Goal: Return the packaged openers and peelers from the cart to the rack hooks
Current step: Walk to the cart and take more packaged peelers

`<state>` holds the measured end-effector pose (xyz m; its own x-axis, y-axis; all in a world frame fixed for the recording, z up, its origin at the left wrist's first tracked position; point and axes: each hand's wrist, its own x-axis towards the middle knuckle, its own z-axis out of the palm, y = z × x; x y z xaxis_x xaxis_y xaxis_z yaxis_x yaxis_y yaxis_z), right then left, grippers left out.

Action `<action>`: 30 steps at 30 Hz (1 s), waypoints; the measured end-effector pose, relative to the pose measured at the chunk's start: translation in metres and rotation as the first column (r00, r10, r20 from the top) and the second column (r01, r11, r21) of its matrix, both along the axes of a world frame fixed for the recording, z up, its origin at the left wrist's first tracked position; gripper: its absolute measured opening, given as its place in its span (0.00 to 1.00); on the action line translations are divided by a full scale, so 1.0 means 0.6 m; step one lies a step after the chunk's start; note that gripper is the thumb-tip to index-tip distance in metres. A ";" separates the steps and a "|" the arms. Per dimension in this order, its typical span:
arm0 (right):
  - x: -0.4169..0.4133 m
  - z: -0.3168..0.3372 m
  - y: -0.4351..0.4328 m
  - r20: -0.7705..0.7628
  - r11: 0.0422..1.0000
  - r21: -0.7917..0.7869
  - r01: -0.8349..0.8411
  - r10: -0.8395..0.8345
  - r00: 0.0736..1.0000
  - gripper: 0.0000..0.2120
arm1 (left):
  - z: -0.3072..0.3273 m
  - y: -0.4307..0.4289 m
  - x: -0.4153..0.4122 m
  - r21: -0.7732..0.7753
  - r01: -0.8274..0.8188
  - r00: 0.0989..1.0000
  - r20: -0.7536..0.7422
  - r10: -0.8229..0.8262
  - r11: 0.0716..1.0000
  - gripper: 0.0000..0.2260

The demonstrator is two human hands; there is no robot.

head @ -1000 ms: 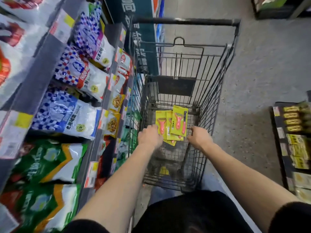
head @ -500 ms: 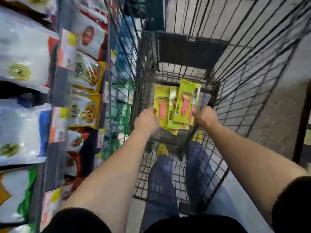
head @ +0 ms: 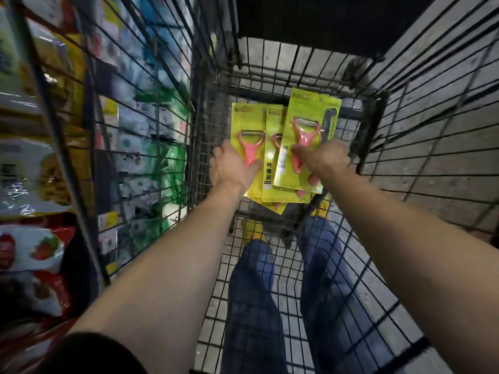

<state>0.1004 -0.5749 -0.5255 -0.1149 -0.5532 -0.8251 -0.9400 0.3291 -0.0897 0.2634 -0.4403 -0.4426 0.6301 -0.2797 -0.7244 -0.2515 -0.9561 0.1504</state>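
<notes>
A grey tiled floor (head: pixel 445 163) runs beside a shelf (head: pixel 40 157) of bagged goods on the left. One wire cart (head: pixel 399 125) fills the view. Inside it, above its mesh bottom, three yellow packs (head: pixel 272 168) fan out, each showing a pink peeler (head: pixel 303 136); a fourth edge peeks out below. The left grip (head: pixel 232 168) holds the leftmost pack (head: pixel 248 122), thumb on top. The right grip (head: pixel 324 160) pinches the front pack (head: pixel 305 109).

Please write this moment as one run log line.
left hand: thumb on left pack | right hand: grips top pack | both in cart
</notes>
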 end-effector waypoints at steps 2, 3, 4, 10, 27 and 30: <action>0.006 0.041 0.002 0.013 0.995 -0.071 0.077 -0.076 0.997 0.65 | -0.003 -0.003 0.001 0.032 -0.013 1.000 0.016 0.013 0.999 0.41; 0.012 0.068 0.005 0.051 0.988 -0.101 0.120 -0.115 0.992 0.64 | -0.002 -0.005 0.001 0.033 -0.035 0.999 -0.004 0.035 0.999 0.40; 0.018 0.099 0.008 0.096 0.981 -0.113 0.158 -0.148 0.984 0.60 | 0.000 -0.009 0.001 0.024 -0.071 0.997 -0.031 0.072 0.997 0.37; 0.015 0.151 0.037 0.356 0.915 -0.004 0.404 -0.376 0.855 0.46 | 0.022 0.002 0.000 0.034 -0.165 0.986 0.030 0.164 0.986 0.39; -0.063 0.546 0.096 0.652 0.938 0.019 0.347 -0.275 0.707 0.06 | 0.381 0.103 -0.042 -0.437 -0.481 0.873 -0.315 0.371 0.760 0.46; -0.077 0.646 0.121 0.710 0.937 -0.051 0.344 -0.208 0.672 0.04 | 0.472 0.125 -0.056 -0.550 -0.385 0.921 -0.281 0.270 0.741 0.42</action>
<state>0.0545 -0.5021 -0.1376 0.2729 -0.7247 -0.6327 -0.4599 0.4794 -0.7474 0.2298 -0.3652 -0.1596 0.6446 -0.4824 -0.5930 0.1453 -0.6843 0.7146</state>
